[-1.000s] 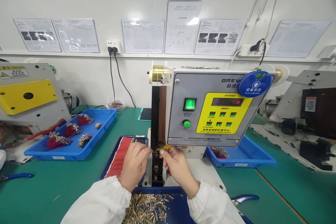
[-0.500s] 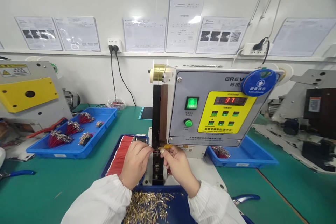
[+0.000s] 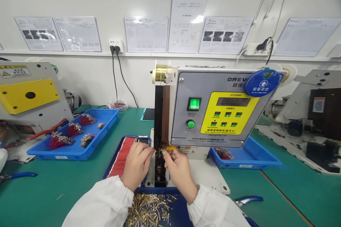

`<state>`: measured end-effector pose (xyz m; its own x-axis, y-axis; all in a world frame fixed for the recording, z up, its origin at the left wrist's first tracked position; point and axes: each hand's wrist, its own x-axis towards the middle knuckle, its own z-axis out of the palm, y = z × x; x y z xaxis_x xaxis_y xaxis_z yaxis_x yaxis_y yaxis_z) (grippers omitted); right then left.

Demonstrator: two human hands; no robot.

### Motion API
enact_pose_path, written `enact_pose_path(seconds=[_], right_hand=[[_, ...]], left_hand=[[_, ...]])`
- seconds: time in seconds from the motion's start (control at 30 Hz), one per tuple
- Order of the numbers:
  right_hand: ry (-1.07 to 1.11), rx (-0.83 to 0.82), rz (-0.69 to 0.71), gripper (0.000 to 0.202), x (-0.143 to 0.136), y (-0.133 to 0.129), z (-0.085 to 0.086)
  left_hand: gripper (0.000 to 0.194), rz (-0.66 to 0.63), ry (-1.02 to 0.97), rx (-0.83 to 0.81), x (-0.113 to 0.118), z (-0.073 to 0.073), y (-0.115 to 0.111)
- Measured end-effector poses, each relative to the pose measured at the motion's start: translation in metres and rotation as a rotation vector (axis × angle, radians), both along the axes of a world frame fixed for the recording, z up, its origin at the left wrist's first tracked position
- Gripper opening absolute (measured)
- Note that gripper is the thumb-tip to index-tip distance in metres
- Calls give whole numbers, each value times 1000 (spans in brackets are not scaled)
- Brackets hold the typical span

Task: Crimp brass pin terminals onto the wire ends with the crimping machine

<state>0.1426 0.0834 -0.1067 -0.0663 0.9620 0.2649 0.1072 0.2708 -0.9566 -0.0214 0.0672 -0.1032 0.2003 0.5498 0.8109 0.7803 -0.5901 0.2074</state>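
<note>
My left hand (image 3: 137,163) is pinched at the left side of the black front of the crimping machine (image 3: 197,110); what its fingertips hold is too small to name. My right hand (image 3: 180,169) is closed at the machine's working point, next to a yellow part (image 3: 170,148), its fingertips on something tiny that I cannot make out. The two sets of fingertips nearly meet. Behind my left hand lies a tray of red wires (image 3: 121,158), with some black ones. Brass-coloured terminals (image 3: 149,209) fill part of the dark blue tray (image 3: 183,212) below my hands.
Blue trays with wire bundles stand left (image 3: 87,154) and right (image 3: 255,163) of the machine. Blue-handled pliers lie on the green table at the far left (image 3: 22,175) and right (image 3: 250,200). Other machines stand at the left (image 3: 29,95) and right edges.
My right hand has shifted slightly left and down at the wrist. The machine's display, lit red before, now looks dark. My left hand has barely moved.
</note>
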Motion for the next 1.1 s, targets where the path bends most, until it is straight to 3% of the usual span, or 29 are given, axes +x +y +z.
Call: enact_pose_path(seconds=[0.67, 0.8, 0.97, 1.1], right_hand=[[-18, 38, -35, 25, -4, -4, -2], [-41, 2, -12, 23, -2, -2, 8], [-283, 5, 27, 16, 37, 3, 26], [-439, -23, -12, 14, 82, 6, 28]], left_hand=[[11, 15, 11, -30, -1, -3, 2], [10, 6, 4, -27, -3, -3, 2], [11, 10, -11, -12, -4, -3, 5], [12, 7, -29, -19, -4, -4, 6]])
